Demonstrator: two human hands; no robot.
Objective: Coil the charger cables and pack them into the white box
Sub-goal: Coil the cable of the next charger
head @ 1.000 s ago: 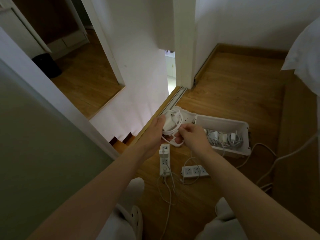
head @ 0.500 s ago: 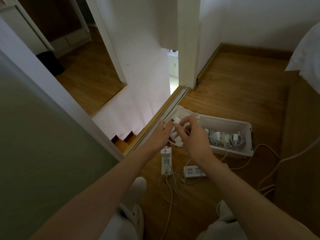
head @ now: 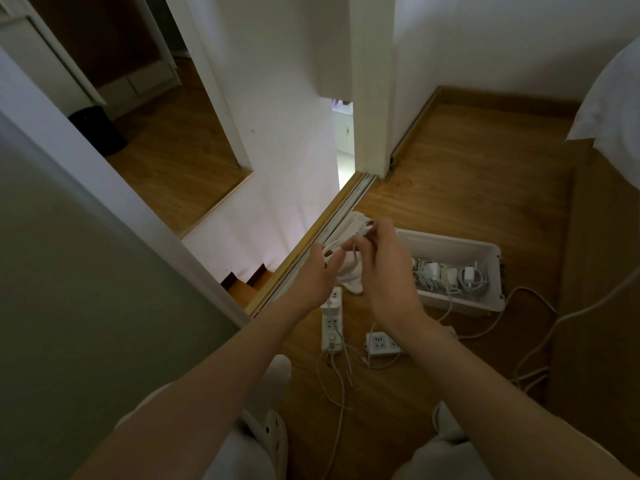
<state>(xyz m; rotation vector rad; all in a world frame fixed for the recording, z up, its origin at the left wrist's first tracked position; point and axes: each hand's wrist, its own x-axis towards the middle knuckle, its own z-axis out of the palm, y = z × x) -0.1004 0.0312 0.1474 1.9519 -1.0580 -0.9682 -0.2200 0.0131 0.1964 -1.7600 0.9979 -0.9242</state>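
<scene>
- Both forearms reach forward and down over the wooden floor (head: 467, 168), wrists close together, above two white power strips (head: 331, 323).
- The left hand (head: 311, 277) is turned palm inward, its fingers (head: 334, 263) curled round the near side of a loosely coiled white charger cable (head: 333, 247).
- The right hand (head: 386, 275) shows its back to the camera. Its thumb and forefinger seem to pinch the cable's far end, though blur hides the exact grip.
- The coil sits between the two hands, its long axis running left to right, with one strand hanging straight down below the right fingers.
- Just beyond the right hand stands the white box (head: 453, 240), open, its length running rightward, with coiled chargers (head: 467, 277) inside.
</scene>
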